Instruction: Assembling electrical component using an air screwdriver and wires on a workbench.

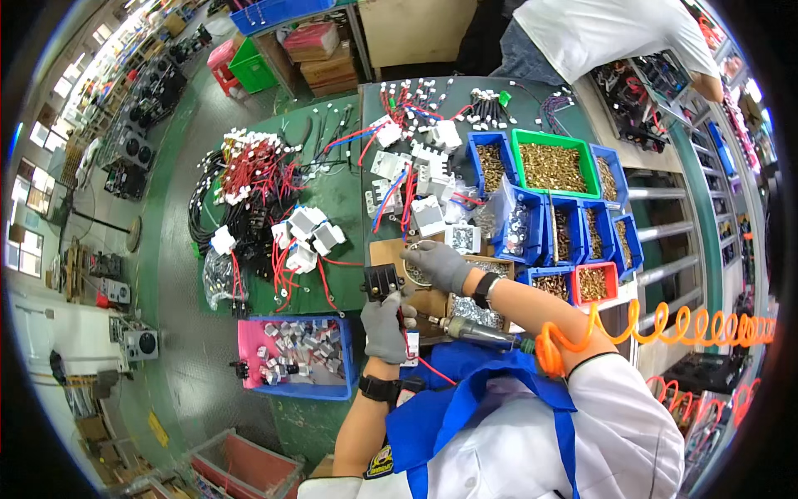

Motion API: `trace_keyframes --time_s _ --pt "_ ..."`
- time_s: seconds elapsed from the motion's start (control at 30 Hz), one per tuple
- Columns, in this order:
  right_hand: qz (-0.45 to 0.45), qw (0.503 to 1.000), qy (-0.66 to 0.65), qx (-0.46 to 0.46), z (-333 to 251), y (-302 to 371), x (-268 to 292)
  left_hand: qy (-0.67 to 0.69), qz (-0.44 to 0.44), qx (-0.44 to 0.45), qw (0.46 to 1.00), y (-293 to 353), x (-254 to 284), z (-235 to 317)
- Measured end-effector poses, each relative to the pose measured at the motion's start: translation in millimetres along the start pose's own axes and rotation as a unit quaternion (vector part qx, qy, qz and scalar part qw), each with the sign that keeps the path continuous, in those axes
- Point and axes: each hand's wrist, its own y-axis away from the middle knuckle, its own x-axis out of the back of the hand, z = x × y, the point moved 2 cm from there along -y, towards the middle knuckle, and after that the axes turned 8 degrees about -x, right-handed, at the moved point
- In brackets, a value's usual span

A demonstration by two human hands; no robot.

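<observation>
My left hand (384, 329), in a grey glove, grips a black terminal block (381, 281) at the near edge of the table. A red wire (432, 368) hangs just below that hand. My right hand (444, 266), also gloved, reaches over a small round dish (418, 274) on a piece of cardboard (386, 250). Its fingertips are pinched together at the dish's rim; whatever is between them is too small to make out. An air screwdriver (480, 333) lies beside my left hand, its bit toward that hand.
Blue bins (524, 223), a green bin (555, 164) and a red bin (593, 284) hold brass and metal fasteners at right. An orange coiled hose (665, 324) crosses there. White connectors (430, 214) and wire bundles (249, 179) cover the green table. A co-worker (611, 37) leans in at upper right.
</observation>
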Motion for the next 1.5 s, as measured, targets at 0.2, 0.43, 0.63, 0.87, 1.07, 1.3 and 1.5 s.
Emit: trace_keyframes --time_s 0.2,0.43,0.63,0.87,1.07,1.3,1.5 --pt "-0.029 0.997 0.065 -0.019 2 -2 5 0.0 0.007 -0.003 1.0 0 -8 0" --pt "0.037 0.993 -0.077 -0.086 12 20 22 0.006 0.009 0.004 1.0 -1 -10 -4" --pt "0.048 0.966 -0.226 -0.12 13 32 31 0.018 -0.027 0.012 0.999 -3 -11 -12" --pt "0.005 0.852 -0.492 -0.178 16 36 24 0.021 -0.005 0.008 1.0 -4 -10 -17" --pt "-0.038 0.706 -0.674 -0.214 3 42 31 -0.003 -0.007 0.004 1.0 1 -7 -12" --pt "-0.026 0.824 -0.552 -0.125 -35 47 55 -0.011 0.014 -0.027 0.999 9 -22 2" --pt "0.062 0.944 -0.313 -0.085 -64 50 75 -0.062 0.002 -0.019 0.998 9 -29 3"
